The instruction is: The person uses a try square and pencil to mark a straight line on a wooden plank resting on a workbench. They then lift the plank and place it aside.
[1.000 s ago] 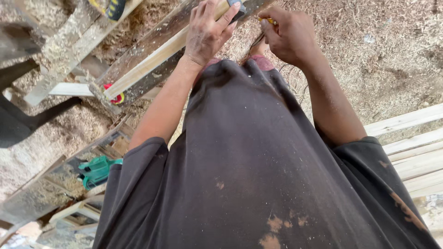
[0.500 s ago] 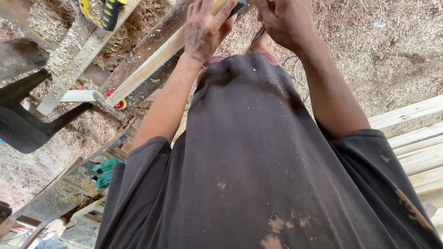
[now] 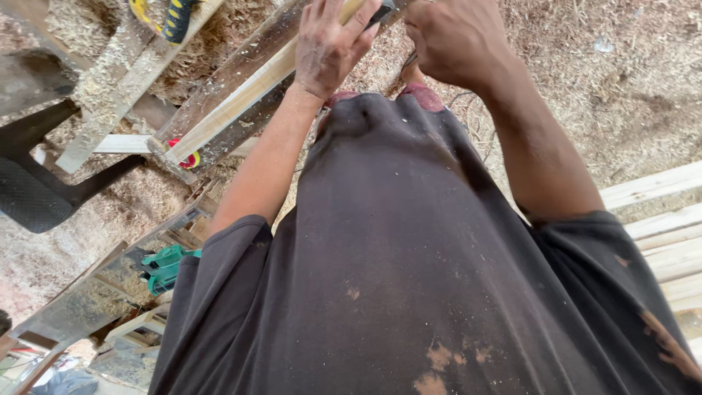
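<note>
At the top centre of the frame the left hand [image 3: 330, 45] lies flat on a long pale wooden strip [image 3: 241, 99], its fingers [image 3: 349, 25] spread and draped over the strip's upper end, pressing it against a darker, dust-covered beam [image 3: 227, 77] that runs diagonally from the top centre down toward the left. Just beside those fingers a small dark block [image 3: 382, 12] shows at the top edge, touching the strip. To the right, the right hand [image 3: 453, 40] is curled into a closed fist with the fingers pressed together; what they grip is hidden, and I cannot tell whether anything sits inside the fist. The two hands are close but apart. A dark, stained shirt [image 3: 409, 278] fills the lower middle of the frame. At the lower end of the strip a small red and yellow object [image 3: 184, 155] lies against the beam. In the upper left a yellow and black tool [image 3: 167, 16] rests on a sawdust-laden plank [image 3: 117, 80]. A green power tool [image 3: 167, 268] sits at lower left, a black chair [image 3: 36, 186] at far left, and pale stacked boards [image 3: 662, 227] at the right edge.
</note>
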